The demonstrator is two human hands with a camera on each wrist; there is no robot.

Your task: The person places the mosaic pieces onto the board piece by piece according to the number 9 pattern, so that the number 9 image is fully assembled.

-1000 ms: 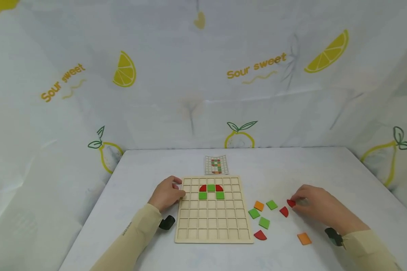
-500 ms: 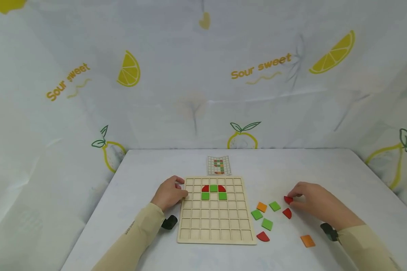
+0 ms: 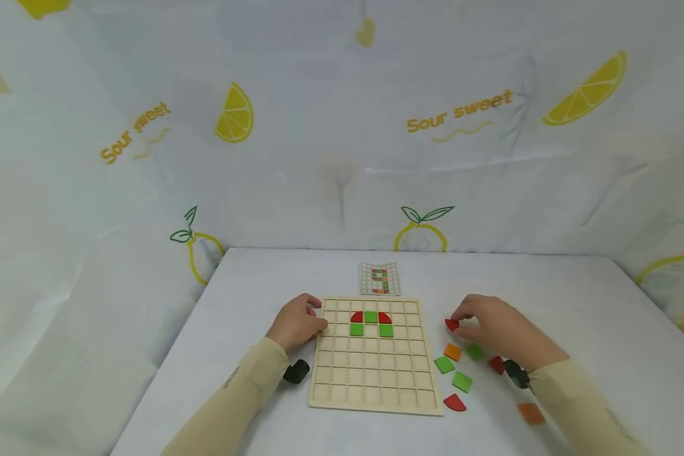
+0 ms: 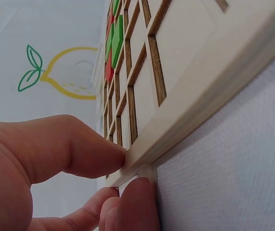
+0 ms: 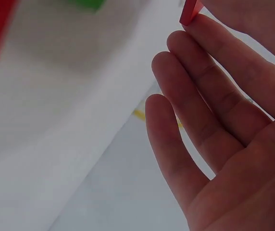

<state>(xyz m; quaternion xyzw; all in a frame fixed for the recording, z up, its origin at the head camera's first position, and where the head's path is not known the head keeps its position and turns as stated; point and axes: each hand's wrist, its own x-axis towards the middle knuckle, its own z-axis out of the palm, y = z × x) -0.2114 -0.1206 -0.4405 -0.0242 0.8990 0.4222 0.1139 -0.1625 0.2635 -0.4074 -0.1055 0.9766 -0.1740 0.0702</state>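
My right hand [image 3: 493,326] pinches a red quarter-circle tile [image 3: 451,325] between thumb and index finger, just right of the wooden grid board [image 3: 363,375]. In the right wrist view that red tile [image 5: 189,10] shows only at the top, with the other fingers loosely extended. At the board's left edge, my left hand [image 3: 296,323] grips the rim. The left wrist view has the thumb [image 4: 96,151] on top of the rim and fingers curled beside and below it. Two red quarter-circles flank a green square [image 3: 370,316] on the board, with two green squares one row nearer.
A pattern card [image 3: 380,279] lies behind the board. To its right are loose tiles: an orange square [image 3: 453,352], several green squares [image 3: 462,381], a red quarter-circle [image 3: 455,403] and another red one [image 3: 496,365]. Another orange square [image 3: 531,413] lies beside the right sleeve.
My right hand has carried the red quarter-circle leftward and away from me, toward the board. My left hand stays at the board's edge. The head view has shifted slightly.
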